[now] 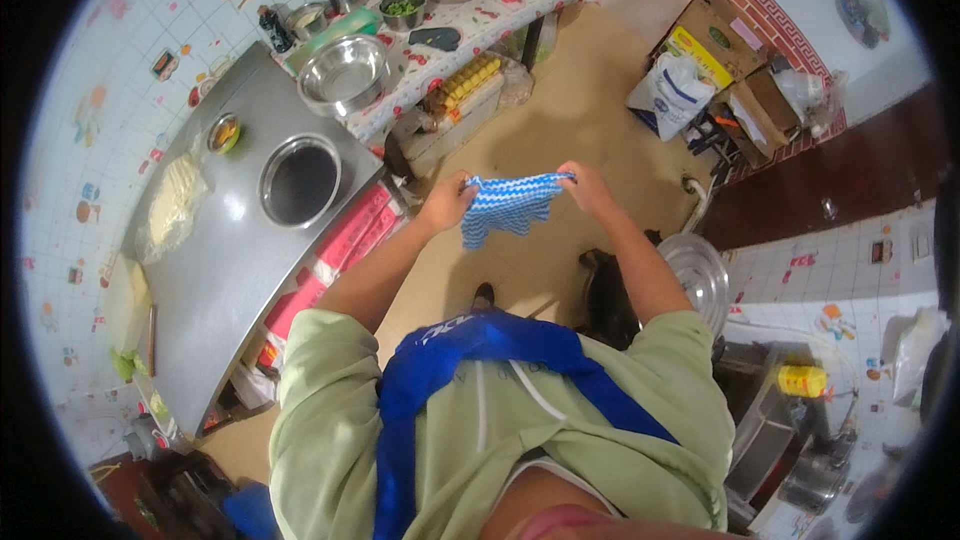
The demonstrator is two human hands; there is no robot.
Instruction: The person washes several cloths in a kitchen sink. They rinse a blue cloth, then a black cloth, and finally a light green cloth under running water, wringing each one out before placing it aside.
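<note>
A blue-and-white striped cloth (510, 202) is stretched in the air between my two hands, above the tan floor. My left hand (450, 202) pinches its upper left corner. At the upper right corner, my right hand (586, 187) grips the cloth between thumb and fingers. The lower edge hangs loose and wavy. Nothing else touches either hand.
A steel worktop (247, 255) to my left bears a steel basin of dark liquid (300, 180) and bagged dough-like food (174, 202). Beyond, a cloth-covered table (510, 15) holds several food pots. Cardboard boxes (761, 112) and a white bag (670, 94) stand at right.
</note>
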